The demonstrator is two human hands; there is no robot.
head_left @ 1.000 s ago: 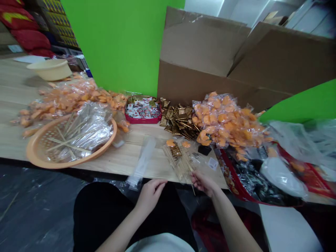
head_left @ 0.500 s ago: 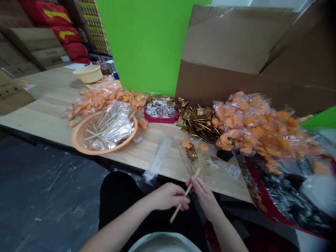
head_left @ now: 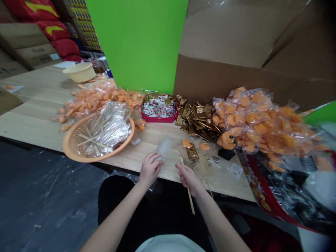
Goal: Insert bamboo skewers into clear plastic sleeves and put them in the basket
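Toward ten o'clock from the left hand, on the pale wood-grain counter point(head_left: 39, 119), a round orange basket point(head_left: 78, 160) of perforated plastic, with wooden sticks and crinkled, shiny film inside. Behind it, a heap of orange pieces in thin see-through wrap point(head_left: 89, 98), and beyond, at eleven o'clock, a smooth cream bowl point(head_left: 80, 73).

Next, the left hand point(head_left: 149, 170), with fingers somewhat spread and tips at the near part of the flat, frosty plastic sleeves point(head_left: 165, 146); pinching or merely touching, cannot tell. Sleeves at one o'clock from that hand, nearer to it than to the other, with long axis running roughly from one to seven o'clock. At twelve o'clock, farther back, a pink tray point(head_left: 157, 120) full of small printed sachets.

To the right, the right hand point(head_left: 189, 178), closed around slim, straight wooden sticks point(head_left: 191, 201), with upper ends pointing between eleven and twelve o'clock and lower ends past the counter edge. At one o'clock from it, a loose fan of similar thin sticks point(head_left: 203, 162); nearer twelve, glossy, creased gold packets point(head_left: 201, 120). Between one and two o'clock, a big mound of rounded orange packets point(head_left: 257, 119) in crackly film; around three o'clock, a red printed box point(head_left: 258, 190) holding dark, shiny wrapping.
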